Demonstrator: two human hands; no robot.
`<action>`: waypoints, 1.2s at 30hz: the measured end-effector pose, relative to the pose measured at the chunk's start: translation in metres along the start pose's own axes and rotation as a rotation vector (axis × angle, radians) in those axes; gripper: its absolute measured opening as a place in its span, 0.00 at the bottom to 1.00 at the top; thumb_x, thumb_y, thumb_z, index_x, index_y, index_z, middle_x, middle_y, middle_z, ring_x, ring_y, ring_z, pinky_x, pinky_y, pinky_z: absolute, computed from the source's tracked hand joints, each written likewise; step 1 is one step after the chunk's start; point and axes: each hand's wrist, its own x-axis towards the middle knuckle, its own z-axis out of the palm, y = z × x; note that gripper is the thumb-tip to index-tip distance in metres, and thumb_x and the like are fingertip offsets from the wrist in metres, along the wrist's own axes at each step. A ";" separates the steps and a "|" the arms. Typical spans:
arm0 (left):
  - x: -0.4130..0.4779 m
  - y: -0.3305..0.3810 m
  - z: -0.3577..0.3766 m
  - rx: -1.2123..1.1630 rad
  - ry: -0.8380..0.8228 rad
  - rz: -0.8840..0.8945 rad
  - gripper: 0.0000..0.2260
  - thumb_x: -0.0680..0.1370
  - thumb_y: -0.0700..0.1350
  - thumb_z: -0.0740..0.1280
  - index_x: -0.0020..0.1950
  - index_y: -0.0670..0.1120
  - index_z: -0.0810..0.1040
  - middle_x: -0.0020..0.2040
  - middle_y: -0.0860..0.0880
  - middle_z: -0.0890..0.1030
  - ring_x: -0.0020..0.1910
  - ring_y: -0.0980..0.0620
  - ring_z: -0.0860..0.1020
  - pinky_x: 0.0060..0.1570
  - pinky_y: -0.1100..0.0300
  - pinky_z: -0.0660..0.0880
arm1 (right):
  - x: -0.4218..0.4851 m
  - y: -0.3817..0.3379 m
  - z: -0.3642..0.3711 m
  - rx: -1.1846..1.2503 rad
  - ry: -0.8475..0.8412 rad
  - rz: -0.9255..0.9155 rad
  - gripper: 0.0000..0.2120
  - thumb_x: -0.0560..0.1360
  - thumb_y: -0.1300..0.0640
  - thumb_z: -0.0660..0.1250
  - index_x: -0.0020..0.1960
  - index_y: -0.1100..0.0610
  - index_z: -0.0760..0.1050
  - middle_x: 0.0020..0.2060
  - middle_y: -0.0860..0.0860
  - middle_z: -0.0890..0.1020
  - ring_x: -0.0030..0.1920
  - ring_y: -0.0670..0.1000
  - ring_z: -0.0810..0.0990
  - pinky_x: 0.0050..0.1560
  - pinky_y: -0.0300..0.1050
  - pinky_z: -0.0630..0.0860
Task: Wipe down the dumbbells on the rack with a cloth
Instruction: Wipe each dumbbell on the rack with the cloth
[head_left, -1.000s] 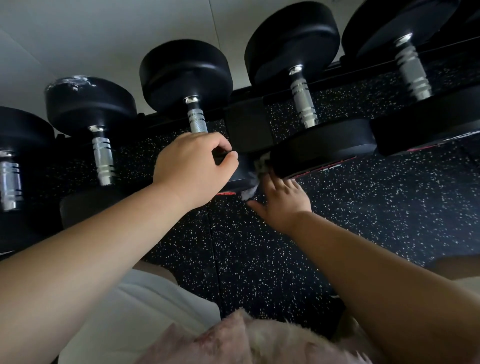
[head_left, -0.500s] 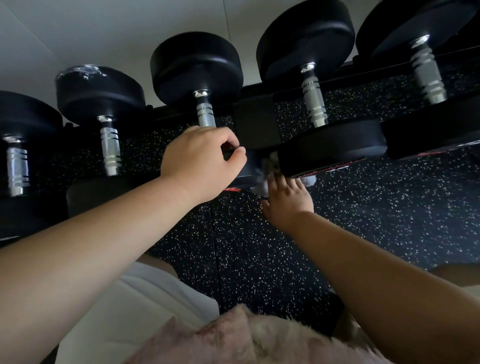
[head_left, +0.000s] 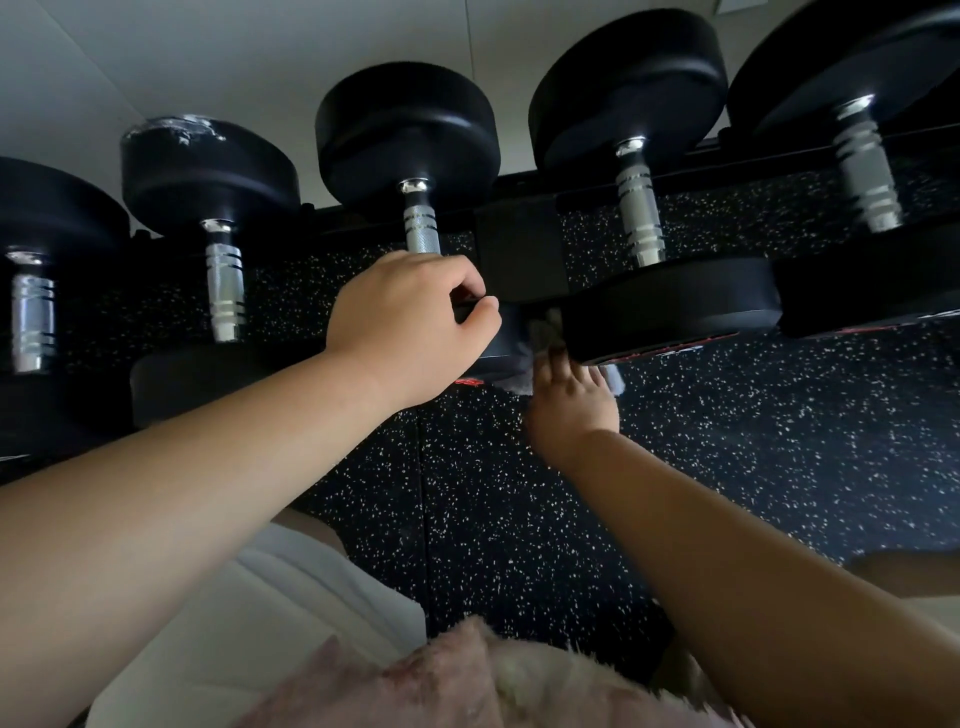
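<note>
Dim soft light, glare on chrome handles (head_left: 640, 208), wide-angle bending, blurry edges.

There was one camera only, worn on the person's head, and it looked forward and down onto the rack (head_left: 519, 260) and the speckled floor (head_left: 519, 519). It was quite near the dumbbells (head_left: 410, 156).
</note>
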 end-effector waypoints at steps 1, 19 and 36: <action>0.000 0.000 0.000 -0.002 0.003 -0.003 0.15 0.76 0.61 0.60 0.49 0.57 0.82 0.43 0.60 0.78 0.49 0.54 0.75 0.44 0.58 0.68 | -0.003 -0.001 0.001 0.033 0.008 0.026 0.37 0.83 0.48 0.55 0.83 0.61 0.41 0.82 0.59 0.51 0.82 0.60 0.51 0.81 0.55 0.47; 0.000 0.003 -0.001 0.006 -0.037 -0.032 0.18 0.76 0.62 0.55 0.48 0.57 0.82 0.41 0.56 0.80 0.46 0.52 0.76 0.41 0.53 0.75 | -0.011 0.000 0.001 0.276 0.133 0.021 0.34 0.81 0.51 0.60 0.82 0.60 0.52 0.73 0.58 0.70 0.73 0.61 0.66 0.74 0.54 0.64; 0.004 0.004 -0.005 -0.017 -0.103 -0.030 0.21 0.79 0.63 0.51 0.49 0.56 0.82 0.38 0.54 0.80 0.41 0.49 0.77 0.40 0.51 0.75 | -0.111 -0.059 -0.065 1.025 0.450 -0.137 0.31 0.73 0.69 0.58 0.76 0.59 0.63 0.63 0.55 0.74 0.55 0.49 0.72 0.57 0.34 0.74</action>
